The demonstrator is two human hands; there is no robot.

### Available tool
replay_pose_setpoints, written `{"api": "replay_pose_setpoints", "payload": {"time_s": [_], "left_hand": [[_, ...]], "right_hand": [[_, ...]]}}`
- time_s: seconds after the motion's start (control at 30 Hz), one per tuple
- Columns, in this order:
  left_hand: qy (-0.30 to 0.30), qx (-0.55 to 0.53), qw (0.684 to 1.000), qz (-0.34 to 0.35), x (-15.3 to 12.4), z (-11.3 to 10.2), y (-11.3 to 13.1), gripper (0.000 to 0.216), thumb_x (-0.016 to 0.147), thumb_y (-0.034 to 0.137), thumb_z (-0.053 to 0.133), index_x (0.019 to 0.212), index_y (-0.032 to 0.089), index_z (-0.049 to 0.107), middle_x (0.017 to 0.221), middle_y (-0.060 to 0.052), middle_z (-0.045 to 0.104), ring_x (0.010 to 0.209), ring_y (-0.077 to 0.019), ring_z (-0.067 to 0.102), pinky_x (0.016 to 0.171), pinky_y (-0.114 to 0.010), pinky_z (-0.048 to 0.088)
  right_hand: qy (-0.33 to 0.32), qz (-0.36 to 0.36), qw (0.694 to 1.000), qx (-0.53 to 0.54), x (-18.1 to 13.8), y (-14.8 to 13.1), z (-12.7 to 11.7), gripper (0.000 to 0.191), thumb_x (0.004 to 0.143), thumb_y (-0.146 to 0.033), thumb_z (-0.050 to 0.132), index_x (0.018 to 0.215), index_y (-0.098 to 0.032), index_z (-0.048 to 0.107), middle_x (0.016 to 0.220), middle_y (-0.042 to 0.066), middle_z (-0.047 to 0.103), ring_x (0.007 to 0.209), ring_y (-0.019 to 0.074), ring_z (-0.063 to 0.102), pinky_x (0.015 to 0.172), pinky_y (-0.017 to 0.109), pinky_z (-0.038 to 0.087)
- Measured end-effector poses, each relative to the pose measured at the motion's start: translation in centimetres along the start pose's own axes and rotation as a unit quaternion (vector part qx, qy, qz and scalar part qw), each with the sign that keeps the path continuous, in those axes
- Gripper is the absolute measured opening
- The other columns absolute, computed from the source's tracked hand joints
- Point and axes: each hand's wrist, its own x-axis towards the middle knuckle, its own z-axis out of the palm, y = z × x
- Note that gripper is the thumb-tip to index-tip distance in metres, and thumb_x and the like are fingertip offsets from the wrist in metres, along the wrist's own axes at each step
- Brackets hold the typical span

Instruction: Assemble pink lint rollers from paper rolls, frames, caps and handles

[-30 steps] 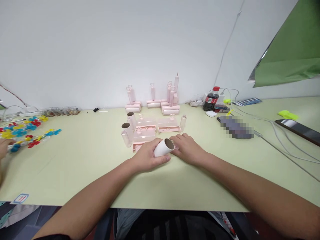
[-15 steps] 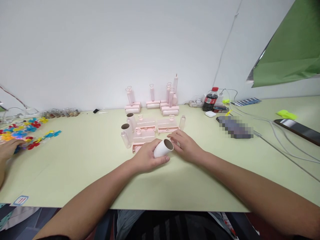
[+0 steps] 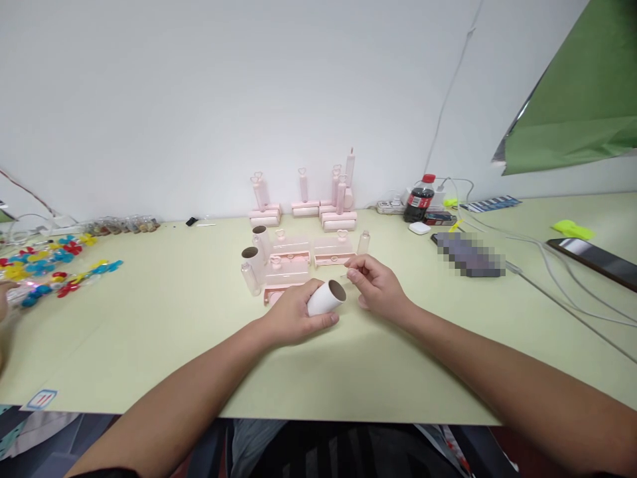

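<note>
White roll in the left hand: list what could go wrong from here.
1. The left hand grips the white roll tilted, with its open end raised. It might slip and roll across the table.
2. Two upright rolls and pink parts stand just behind the hands, so a careless reach could topple them.
3. The right hand pinches its fingertips together near the roll's open end. Whatever it may hold is too small to make out and could drop.

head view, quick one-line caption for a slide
Left hand grips a white paper roll, right hand poised by its open end, pink roller parts laid out behind.
</note>
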Motion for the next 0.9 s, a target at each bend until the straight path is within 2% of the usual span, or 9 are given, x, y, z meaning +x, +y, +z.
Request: {"api": "replay_pose_setpoints", "payload": {"time_s": [0.07,0.17,0.27,0.37,0.53,0.63,0.9], "left_hand": [[0.001,0.003,1.000,-0.003,0.0,0.0,0.0,0.044,0.078,0.048,0.066,0.112,0.021,0.058,0.103,-0.004,0.065,0.089,-0.0216,0.061,0.074,-0.031,0.046],[0.003,0.002,1.000,-0.007,0.0,0.1,0.0,0.043,0.078,0.047,0.067,0.111,0.021,0.058,0.102,-0.003,0.066,0.088,-0.0212,0.061,0.072,-0.030,0.045],[0.001,0.006,1.000,-0.016,0.0,0.1,0.0,0.043,0.077,0.047,0.066,0.110,0.021,0.058,0.100,-0.003,0.066,0.086,-0.0214,0.061,0.070,-0.030,0.045],[0.001,0.008,1.000,-0.021,0.0,0.2,-0.1,0.043,0.077,0.048,0.066,0.110,0.021,0.058,0.100,-0.003,0.066,0.086,-0.0220,0.062,0.069,-0.030,0.044],[0.002,0.007,1.000,-0.019,0.0,0.3,-0.2,0.042,0.078,0.047,0.066,0.109,0.021,0.058,0.100,-0.003,0.066,0.086,-0.0214,0.062,0.068,-0.029,0.043],[0.007,0.013,1.000,-0.025,0.0,0.3,-0.1,0.041,0.078,0.047,0.066,0.108,0.020,0.058,0.098,-0.002,0.067,0.085,-0.0210,0.062,0.067,-0.029,0.043],[0.010,0.016,1.000,-0.022,0.0,0.3,-0.1,0.042,0.078,0.046,0.065,0.111,0.021,0.058,0.099,-0.002,0.067,0.085,-0.0214,0.063,0.067,-0.029,0.044]], "right_hand": [[0.007,0.007,0.999,0.045,-0.2,-0.3,0.1,0.026,0.091,-0.044,0.057,0.081,-0.020,0.057,0.091,0.005,0.060,0.071,0.0155,0.056,0.058,0.029,0.050],[0.007,0.007,0.997,0.076,-0.5,-0.8,0.2,0.024,0.089,-0.043,0.060,0.080,-0.020,0.056,0.099,0.008,0.062,0.079,0.0173,0.061,0.061,0.030,0.051],[-0.003,-0.020,0.998,0.052,-1.1,-1.3,0.3,0.022,0.090,-0.039,0.060,0.079,-0.020,0.056,0.100,0.010,0.066,0.092,0.0212,0.064,0.072,0.034,0.054],[-0.006,-0.087,0.996,-0.006,-1.5,-1.8,0.4,0.018,0.092,-0.034,0.057,0.080,-0.021,0.056,0.097,0.009,0.069,0.101,0.0230,0.065,0.082,0.037,0.053],[-0.020,-0.180,0.979,-0.093,-1.9,-2.2,0.3,0.007,0.091,-0.024,0.057,0.085,-0.022,0.057,0.104,0.009,0.071,0.101,0.0210,0.068,0.085,0.035,0.053],[-0.022,-0.202,0.972,-0.118,-1.9,-2.2,0.2,0.003,0.091,-0.024,0.056,0.091,-0.023,0.058,0.107,0.010,0.072,0.100,0.0212,0.069,0.085,0.035,0.054],[-0.033,-0.230,0.961,-0.151,-1.9,-2.3,0.1,0.011,0.091,-0.026,0.055,0.100,-0.023,0.061,0.109,0.010,0.072,0.098,0.0212,0.070,0.084,0.034,0.056]]}}
